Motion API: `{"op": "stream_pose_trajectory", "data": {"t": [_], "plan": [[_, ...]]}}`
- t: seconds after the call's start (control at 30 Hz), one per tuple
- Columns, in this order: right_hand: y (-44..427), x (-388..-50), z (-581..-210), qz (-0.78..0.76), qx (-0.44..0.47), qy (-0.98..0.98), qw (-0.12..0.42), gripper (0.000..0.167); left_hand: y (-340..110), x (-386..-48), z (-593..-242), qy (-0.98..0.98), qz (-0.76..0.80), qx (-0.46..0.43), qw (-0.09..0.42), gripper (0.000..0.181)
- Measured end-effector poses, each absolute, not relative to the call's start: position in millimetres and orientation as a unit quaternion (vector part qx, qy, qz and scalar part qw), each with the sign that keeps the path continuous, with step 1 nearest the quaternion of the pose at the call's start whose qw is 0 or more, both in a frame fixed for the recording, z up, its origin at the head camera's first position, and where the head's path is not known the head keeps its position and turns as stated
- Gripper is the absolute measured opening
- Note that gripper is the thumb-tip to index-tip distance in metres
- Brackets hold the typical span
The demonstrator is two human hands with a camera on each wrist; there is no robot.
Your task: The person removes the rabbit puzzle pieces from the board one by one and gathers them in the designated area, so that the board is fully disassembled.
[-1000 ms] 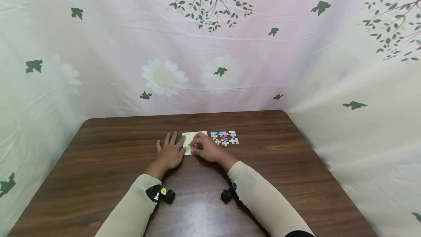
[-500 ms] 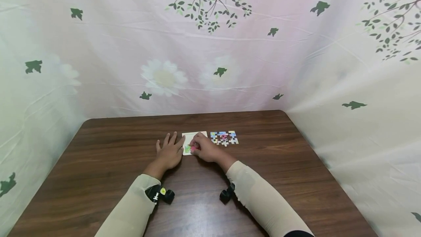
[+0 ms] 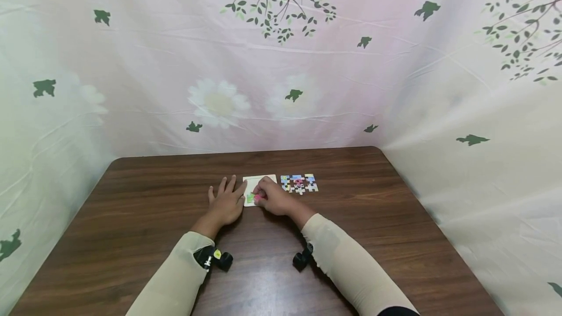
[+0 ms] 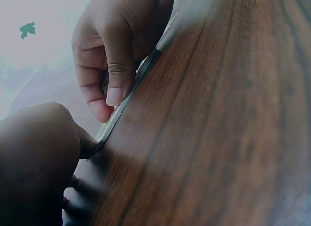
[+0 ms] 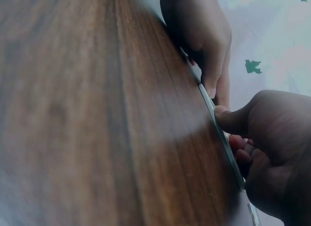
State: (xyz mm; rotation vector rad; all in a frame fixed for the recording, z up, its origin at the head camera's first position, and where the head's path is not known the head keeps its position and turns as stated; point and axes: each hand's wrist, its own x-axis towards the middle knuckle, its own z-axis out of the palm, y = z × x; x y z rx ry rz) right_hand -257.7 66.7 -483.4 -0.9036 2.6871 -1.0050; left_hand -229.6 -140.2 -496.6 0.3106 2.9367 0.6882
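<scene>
A thin white puzzle board (image 3: 249, 185) lies flat in the middle of the table, with a green puzzle piece (image 3: 250, 199) in its lower left corner. Spread fingers of my left hand (image 3: 226, 207) rest on the table and touch the board's left edge. Over the board, my right hand (image 3: 277, 199) pinches a pink puzzle piece (image 3: 257, 198) just right of the green one. My fingers partly hide that piece. In the right wrist view, the right thumb (image 5: 231, 120) is at the near edge of the board (image 5: 224, 141); the piece itself is hidden in both wrist views.
Several loose puzzle pieces (image 3: 299, 183), blue, pink and white, lie in a cluster right of the board. The brown wooden table (image 3: 149, 208) reaches back to a printed cloth (image 3: 259, 135), which also hangs along both sides.
Almost nothing differs. Both hands stay in place, and the right fingers still hold the pink puzzle piece at the same spot over the board.
</scene>
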Motion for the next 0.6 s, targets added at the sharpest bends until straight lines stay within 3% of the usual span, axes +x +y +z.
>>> {"op": "stream_pose_trajectory", "data": {"t": [0.37, 0.6], "plan": [[68.3, -258.9, -486.4, -0.325, -0.304, 0.893, 0.069, 0.014, -144.0, -232.2, -495.5, 0.969, 0.212, 0.111, 0.068, 0.061], [68.3, -258.0, -486.5, -0.321, -0.299, 0.896, 0.075, 0.016, -150.0, -232.0, -491.5, 0.963, 0.216, 0.129, 0.098, 0.076]]}}
